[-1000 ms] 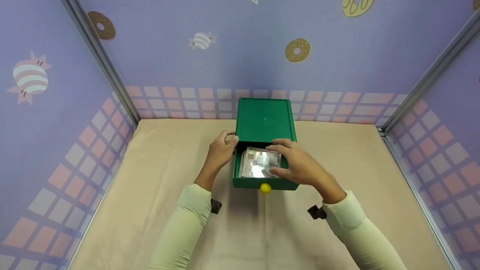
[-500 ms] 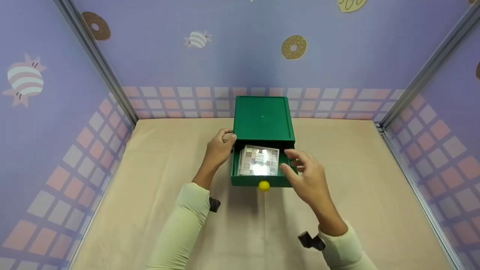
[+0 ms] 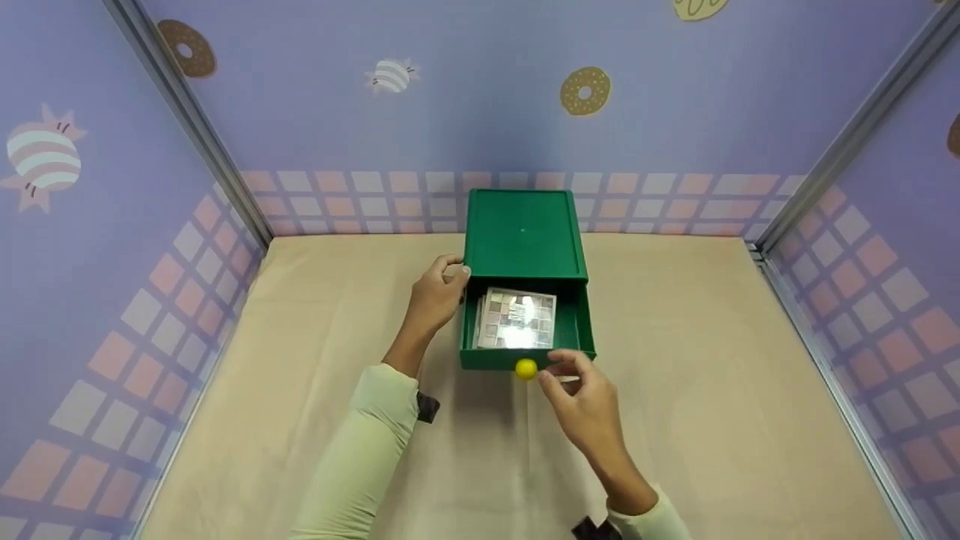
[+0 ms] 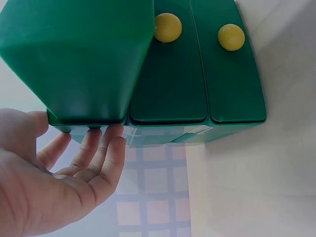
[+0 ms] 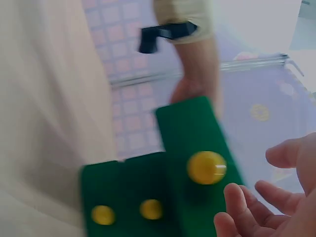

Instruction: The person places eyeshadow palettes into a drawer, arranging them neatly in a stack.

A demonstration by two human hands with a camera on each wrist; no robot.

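A green drawer cabinet [image 3: 525, 232] stands against the back wall, its top drawer [image 3: 487, 360] pulled out. Inside lie flat square cases [image 3: 504, 319] with a glossy clear top over a grid of small colour squares, like eyeshadow palettes. My left hand [image 3: 436, 300] rests at the cabinet's left side, thumb by the front edge; in the left wrist view its slightly bent fingers [image 4: 112, 158] touch the side wall. My right hand [image 3: 589, 405] is just right of the drawer's round yellow knob [image 3: 526, 369], thumb and fingers apart and holding nothing. The right wrist view is blurred.
Below the pulled-out drawer, two closed drawers with yellow knobs [image 4: 231, 37] show in the left wrist view. A beige cloth [image 3: 345, 337] covers the tabletop. Purple patterned walls [image 3: 487, 112] with metal corner rails [image 3: 195, 127] enclose the back and sides.
My right hand has come away from the cases, out of the drawer, and down toward the front knob. The left hand keeps its place at the cabinet's side. The drawer stays pulled out.
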